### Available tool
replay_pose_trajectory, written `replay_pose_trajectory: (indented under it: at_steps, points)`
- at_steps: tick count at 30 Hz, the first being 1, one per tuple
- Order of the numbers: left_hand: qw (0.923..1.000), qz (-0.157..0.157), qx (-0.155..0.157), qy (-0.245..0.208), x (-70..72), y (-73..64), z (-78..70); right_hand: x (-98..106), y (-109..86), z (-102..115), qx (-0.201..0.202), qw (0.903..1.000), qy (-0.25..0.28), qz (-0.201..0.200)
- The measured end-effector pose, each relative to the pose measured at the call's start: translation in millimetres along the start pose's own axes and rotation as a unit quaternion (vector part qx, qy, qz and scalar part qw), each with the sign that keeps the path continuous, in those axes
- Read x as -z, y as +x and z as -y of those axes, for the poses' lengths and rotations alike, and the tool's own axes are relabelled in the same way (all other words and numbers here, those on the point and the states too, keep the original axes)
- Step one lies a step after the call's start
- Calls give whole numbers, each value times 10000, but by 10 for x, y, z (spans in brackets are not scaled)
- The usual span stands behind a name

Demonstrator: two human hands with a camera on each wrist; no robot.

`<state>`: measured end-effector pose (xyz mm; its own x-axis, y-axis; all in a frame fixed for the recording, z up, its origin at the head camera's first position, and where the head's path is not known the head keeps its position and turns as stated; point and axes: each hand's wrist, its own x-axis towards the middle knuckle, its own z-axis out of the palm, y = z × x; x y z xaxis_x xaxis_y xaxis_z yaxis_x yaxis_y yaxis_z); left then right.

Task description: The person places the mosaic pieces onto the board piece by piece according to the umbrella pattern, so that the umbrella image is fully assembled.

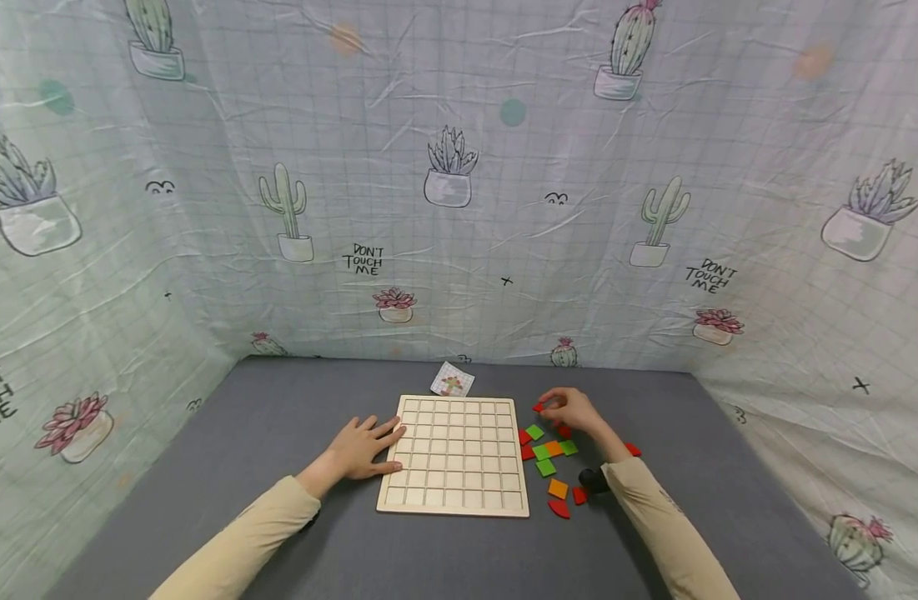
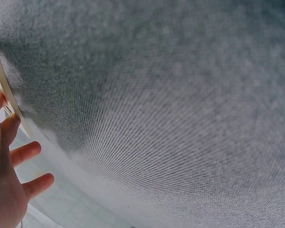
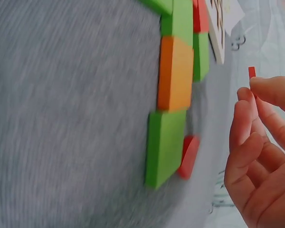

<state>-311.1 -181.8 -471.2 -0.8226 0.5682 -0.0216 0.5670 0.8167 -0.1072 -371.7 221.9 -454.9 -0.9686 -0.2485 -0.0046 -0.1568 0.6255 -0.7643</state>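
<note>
Pinching a small red piece between thumb and fingertips, your right hand is right of the pale wooden grid board, near its far corner. Your left hand lies fingers spread on the board's left edge, gripping nothing. Hands well apart, board between them, flat on the grey cloth-covered table.

Loose pieces sit between the board and your right forearm: a row of green tile, orange tile and green tile, touching, with a red piece just beyond the last one. Nearer you: a second orange square, a red tile and a red quarter-circle. Another red piece is partly behind your forearm, shape unclear.

Just past the board's far edge, a pattern card lies tilted. Behind everything hangs a cactus-print curtain.
</note>
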Motion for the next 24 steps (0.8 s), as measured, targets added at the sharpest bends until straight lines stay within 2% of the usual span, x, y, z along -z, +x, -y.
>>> replay_pose_trajectory:
  at_steps: [5,17,21,22,24]
  points:
    - [10000,2,3,29,14,2,-10,-63,10,72,286,9995,32,160]
    - [9999,-126,-96,-23,7,-10,-18,-234,12,238,533,9971,142,524]
    - [9987,-326,-261,-308,-61,-2,26,-304,27,294,597,9964,170,573]
    - [9975,-515,-379,-308,-136,18,66,-324,29,314,593,9964,163,576]
    - [9966,-579,-455,-371,-153,21,78,-368,37,348,574,9965,207,579]
